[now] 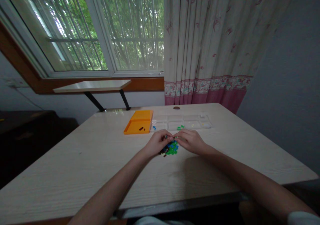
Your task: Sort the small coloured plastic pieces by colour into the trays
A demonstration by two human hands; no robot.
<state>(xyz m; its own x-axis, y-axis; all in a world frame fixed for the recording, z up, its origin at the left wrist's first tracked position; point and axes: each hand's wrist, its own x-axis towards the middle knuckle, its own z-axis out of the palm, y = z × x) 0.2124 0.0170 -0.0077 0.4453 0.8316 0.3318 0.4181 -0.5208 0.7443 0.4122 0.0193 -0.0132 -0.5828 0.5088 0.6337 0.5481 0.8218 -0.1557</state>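
My left hand point(160, 141) is closed in a pinch, its fingertips nearly meeting those of my right hand point(188, 140). Tiny dark and pale bits show between the two sets of fingertips, too small to name. Right under the hands lies a pile of small toy bricks point(173, 147) in green, blue, dark brown and cream, partly covered by my left fingers. Beyond them stands a clear plastic compartment box point(168, 121), with a few blue, green and yellow pieces in separate front compartments. An open orange case point(141, 115) sits to its left, with a few dark brown pieces in its near half.
The pale wooden table point(100, 171) reaches to the window wall. A small raised shelf point(92, 86) on black legs stands at the back left. Near the back edge lies a brown half-round object point(176, 108). A flowered curtain point(207, 52) hangs behind the table.
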